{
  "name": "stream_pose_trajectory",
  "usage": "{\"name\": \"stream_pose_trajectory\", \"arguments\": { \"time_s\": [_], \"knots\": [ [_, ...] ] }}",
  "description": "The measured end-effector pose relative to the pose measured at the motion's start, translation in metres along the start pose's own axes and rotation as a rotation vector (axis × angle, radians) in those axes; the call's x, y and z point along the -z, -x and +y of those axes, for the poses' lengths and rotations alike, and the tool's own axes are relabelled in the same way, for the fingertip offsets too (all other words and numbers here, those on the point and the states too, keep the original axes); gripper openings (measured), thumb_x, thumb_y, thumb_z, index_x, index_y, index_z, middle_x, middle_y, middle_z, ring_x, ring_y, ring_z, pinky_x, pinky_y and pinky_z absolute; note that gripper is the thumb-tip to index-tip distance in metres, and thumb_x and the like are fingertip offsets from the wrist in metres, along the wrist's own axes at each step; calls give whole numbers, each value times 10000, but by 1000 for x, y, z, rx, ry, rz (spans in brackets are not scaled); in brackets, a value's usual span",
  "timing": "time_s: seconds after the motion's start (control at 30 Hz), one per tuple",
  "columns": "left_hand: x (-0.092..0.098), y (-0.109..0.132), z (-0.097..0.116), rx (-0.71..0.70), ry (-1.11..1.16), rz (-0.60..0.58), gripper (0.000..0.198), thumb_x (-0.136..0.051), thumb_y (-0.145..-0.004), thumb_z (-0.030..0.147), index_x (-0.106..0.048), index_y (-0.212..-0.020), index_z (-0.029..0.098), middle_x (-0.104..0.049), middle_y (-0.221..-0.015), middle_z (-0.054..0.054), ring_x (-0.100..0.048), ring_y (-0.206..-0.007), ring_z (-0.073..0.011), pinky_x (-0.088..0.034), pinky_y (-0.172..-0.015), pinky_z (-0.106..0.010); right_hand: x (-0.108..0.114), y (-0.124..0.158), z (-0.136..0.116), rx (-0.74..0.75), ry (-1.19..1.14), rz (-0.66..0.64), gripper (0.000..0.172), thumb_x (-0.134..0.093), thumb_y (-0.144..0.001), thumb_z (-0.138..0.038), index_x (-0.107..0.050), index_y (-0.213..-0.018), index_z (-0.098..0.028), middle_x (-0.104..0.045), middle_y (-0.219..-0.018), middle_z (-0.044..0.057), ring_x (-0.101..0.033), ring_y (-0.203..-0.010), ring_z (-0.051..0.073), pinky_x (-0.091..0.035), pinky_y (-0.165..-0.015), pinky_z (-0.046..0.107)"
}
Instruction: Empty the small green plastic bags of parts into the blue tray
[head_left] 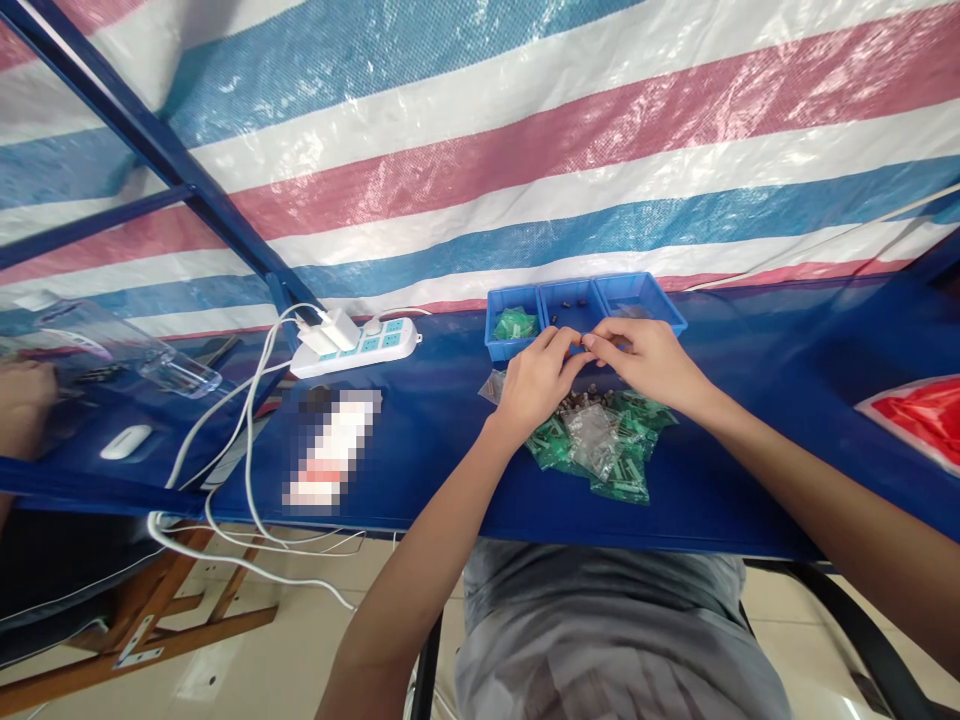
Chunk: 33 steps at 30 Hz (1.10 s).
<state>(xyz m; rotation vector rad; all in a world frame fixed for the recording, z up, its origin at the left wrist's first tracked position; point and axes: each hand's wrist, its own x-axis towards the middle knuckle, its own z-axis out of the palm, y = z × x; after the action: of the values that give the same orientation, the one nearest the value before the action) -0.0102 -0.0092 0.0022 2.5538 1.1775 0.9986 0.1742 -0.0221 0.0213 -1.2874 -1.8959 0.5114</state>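
Observation:
My left hand [538, 375] and my right hand [646, 355] meet fingertip to fingertip at the front edge of a blue divided tray [681, 325]. Both are closed in a pinch, on something too small to make out. Green packets lie in the tray's left compartment [515, 323], and a few small dark pieces [574, 303] sit in the middle one. Below my hands, on the blue tabletop, is a pile of green packets [628, 470] with a clear plastic bag [594, 438] on top. Small dark metallic parts [581, 400] are heaped at its back, partly covered by my hands.
A white power strip [367, 345] with plugged-in chargers and trailing white cables [251, 430] stands left. A blurred-out object [330, 450] lies before it. Further left are a clear bottle [176, 370], a white oval item [126, 442] and another person's hand [28, 400]. A red package [922, 415] lies right.

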Motion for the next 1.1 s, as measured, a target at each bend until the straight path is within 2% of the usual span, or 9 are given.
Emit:
{"name": "stream_pose_trajectory", "arguments": {
  "time_s": [0.17,0.4,0.57,0.67,0.8,0.9,1.03,1.1],
  "knots": [
    [0,-1,0,11,10,2,327,-359,-1064,401,-592,-975,190,-596,-956,-55,-593,-846,-167,-413,-715,-265,-2,-1,6,8,-72,4,192,-580,-928,-354,-676,-866,-199,-721,-775,47,-679,-709,205,-506,-681,315],
    [-3,-5,-5,23,66,34,394,-381,-1056,372,-568,-774,170,-569,-790,-34,-543,-734,-145,-389,-695,-272,-6,-2,11,-28,-351,-122,178,-659,-866,-359,-654,-962,-210,-730,-829,51,-699,-783,213,-500,-593,272],
    [-5,-8,-11,29,135,-33,417,-406,-1043,367,-593,-730,164,-602,-715,-25,-556,-697,-142,-377,-657,-267,-10,-3,17,96,-181,-68,70,-629,-866,-267,-653,-869,-202,-727,-809,42,-671,-745,200,-477,-677,300],
    [-5,-9,-12,35,159,-39,417,-405,-1041,368,-617,-747,161,-644,-746,-29,-583,-724,-146,-391,-675,-265,-10,-3,17,164,-12,-42,105,-596,-884,-240,-630,-793,-202,-693,-721,22,-620,-667,180,-426,-657,295],
    [-5,-6,-10,25,112,3,370,-406,-1037,361,-617,-805,165,-629,-744,-18,-566,-698,-144,-376,-660,-266,-8,-5,16,185,47,-7,145,-584,-895,-227,-613,-756,-202,-661,-670,7,-579,-621,163,-398,-638,287],
    [-7,-3,-9,12,78,57,243,-434,-1021,317,-621,-960,175,-635,-806,-17,-564,-711,-145,-378,-662,-263,-8,-10,18,60,-100,74,138,-629,-888,-264,-621,-765,-200,-665,-666,16,-598,-613,164,-429,-621,279],
    [-1,-7,-4,-2,16,79,189,-464,-990,263,-619,-1068,188,-645,-899,-38,-583,-758,-155,-426,-719,-271,-5,-16,17,-273,-632,123,171,-611,-934,-345,-630,-880,-183,-738,-839,91,-696,-716,181,-457,-538,237],
    [12,-10,-2,17,-28,86,193,-480,-975,262,-632,-1069,189,-649,-924,-51,-597,-789,-166,-450,-752,-282,-2,-15,14,-348,-815,88,166,-606,-947,-346,-621,-932,-181,-754,-931,120,-721,-779,188,-474,-537,225]
  ]
}}
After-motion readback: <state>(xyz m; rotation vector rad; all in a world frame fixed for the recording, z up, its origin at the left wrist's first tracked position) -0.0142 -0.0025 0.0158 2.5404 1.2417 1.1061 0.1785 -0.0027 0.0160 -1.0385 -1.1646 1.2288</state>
